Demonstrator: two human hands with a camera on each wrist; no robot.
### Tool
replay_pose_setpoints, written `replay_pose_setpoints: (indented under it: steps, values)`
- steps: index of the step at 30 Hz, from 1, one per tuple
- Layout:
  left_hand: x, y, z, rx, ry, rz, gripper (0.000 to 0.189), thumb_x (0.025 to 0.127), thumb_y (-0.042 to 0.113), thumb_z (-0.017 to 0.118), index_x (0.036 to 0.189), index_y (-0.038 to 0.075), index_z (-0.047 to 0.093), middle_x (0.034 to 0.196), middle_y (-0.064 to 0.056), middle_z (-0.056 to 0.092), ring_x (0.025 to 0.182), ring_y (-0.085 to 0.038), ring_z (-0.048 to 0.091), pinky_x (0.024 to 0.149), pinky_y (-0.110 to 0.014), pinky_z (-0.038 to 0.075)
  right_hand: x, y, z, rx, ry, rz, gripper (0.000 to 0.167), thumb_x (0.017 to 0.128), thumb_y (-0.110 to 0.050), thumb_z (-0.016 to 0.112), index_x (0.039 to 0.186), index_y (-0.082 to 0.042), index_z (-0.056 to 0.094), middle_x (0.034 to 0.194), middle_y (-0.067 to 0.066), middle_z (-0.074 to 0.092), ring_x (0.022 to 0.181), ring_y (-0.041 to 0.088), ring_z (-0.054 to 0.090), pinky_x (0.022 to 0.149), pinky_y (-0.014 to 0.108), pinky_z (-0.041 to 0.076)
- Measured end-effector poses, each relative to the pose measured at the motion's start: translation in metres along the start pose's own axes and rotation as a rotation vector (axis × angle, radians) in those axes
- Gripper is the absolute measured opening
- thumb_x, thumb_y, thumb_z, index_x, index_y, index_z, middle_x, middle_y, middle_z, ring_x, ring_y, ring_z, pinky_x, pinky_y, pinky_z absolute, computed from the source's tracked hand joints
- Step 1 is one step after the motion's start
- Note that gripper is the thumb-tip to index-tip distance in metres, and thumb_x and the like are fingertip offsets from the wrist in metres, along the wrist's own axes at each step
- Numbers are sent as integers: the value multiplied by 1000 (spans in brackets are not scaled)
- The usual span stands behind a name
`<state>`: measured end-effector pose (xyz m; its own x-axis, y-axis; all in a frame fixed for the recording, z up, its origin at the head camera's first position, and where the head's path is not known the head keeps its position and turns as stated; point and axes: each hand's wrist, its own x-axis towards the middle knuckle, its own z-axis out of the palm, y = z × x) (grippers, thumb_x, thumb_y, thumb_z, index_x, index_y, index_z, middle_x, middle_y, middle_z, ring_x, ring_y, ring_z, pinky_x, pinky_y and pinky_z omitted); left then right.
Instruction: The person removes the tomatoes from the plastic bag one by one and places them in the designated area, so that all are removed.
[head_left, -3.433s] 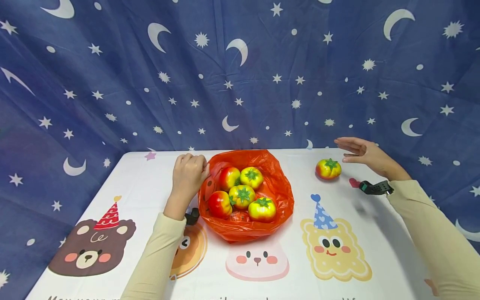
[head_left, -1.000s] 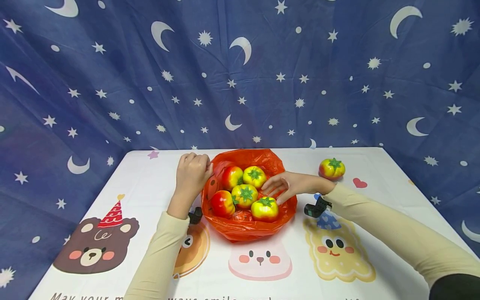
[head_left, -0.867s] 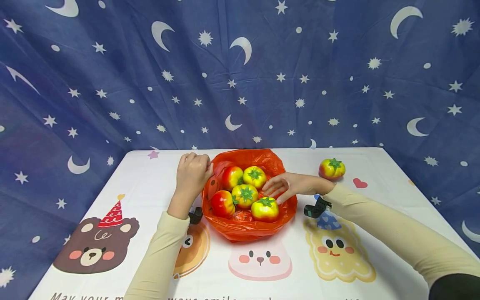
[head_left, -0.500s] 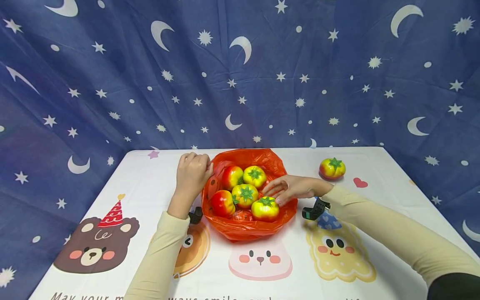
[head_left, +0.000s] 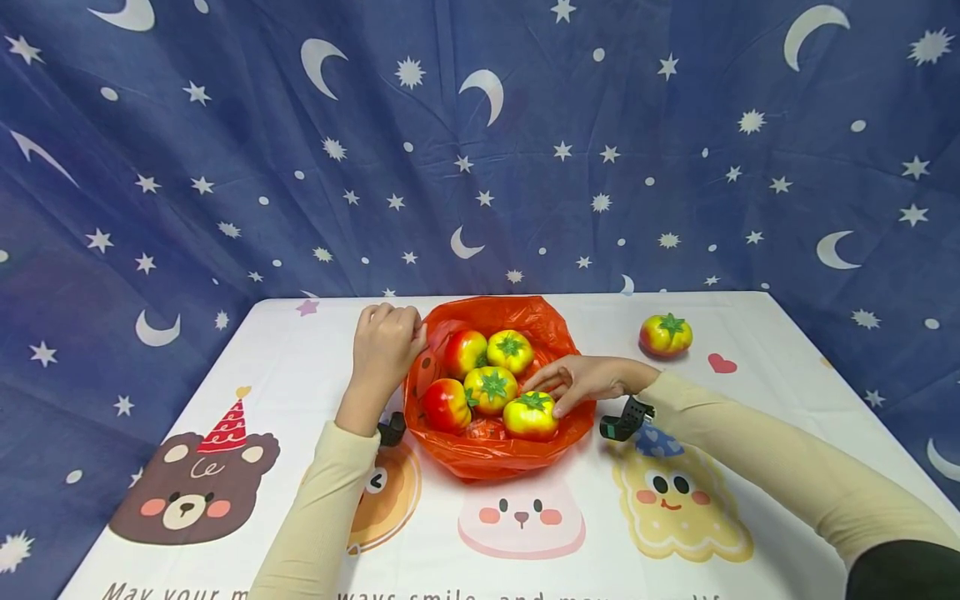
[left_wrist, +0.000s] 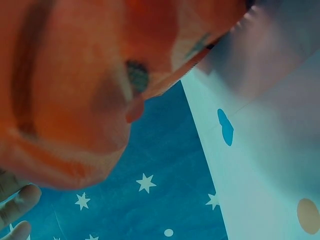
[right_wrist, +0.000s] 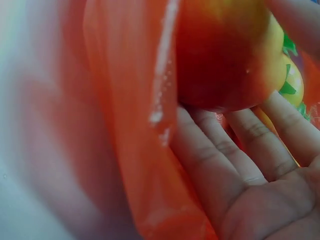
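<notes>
Cannot see the left hand, gripping the red bag, whole in its wrist view; find the right hand curled closer round the front-right tomato than before.

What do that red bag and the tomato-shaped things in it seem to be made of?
The red bag looks like thin, shiny plastic film, going by its wrinkles. The tomato-shaped things look glossy, with bright highlights, perhaps painted plastic or foam; real produce isn't ruled out.

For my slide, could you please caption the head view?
Right hand touches one of five fruits in a red bag.
</notes>
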<state>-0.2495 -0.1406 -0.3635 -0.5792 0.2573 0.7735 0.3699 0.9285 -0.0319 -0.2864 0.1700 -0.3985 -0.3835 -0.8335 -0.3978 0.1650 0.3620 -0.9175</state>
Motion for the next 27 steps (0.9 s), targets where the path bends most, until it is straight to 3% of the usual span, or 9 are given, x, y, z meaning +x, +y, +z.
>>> replay_pose_setpoints:
  steps: [13,21,27]
  values:
    - [1,1,0,-14,0,-3,14,77,9,69,68,4,60,59,-10,62,65,-27,55,78,-43,48,-2,3,2,-5,25,-17,67,79,-6,72,136,10,39,133,14,55,113,15,60,92,31,51]
    - [0,1,0,-11,-9,-9,13,77,8,69,69,3,60,59,-11,62,65,-27,55,79,-43,48,-5,0,4,-36,70,-8,69,77,-12,75,134,9,43,133,15,54,105,13,62,88,28,53]
    - [1,0,-1,-9,-8,-9,13,77,8,70,69,4,60,59,-11,62,65,-28,55,80,-43,48,-9,-6,2,-63,98,7,64,78,-16,75,133,4,46,137,16,49,112,15,56,93,31,51]
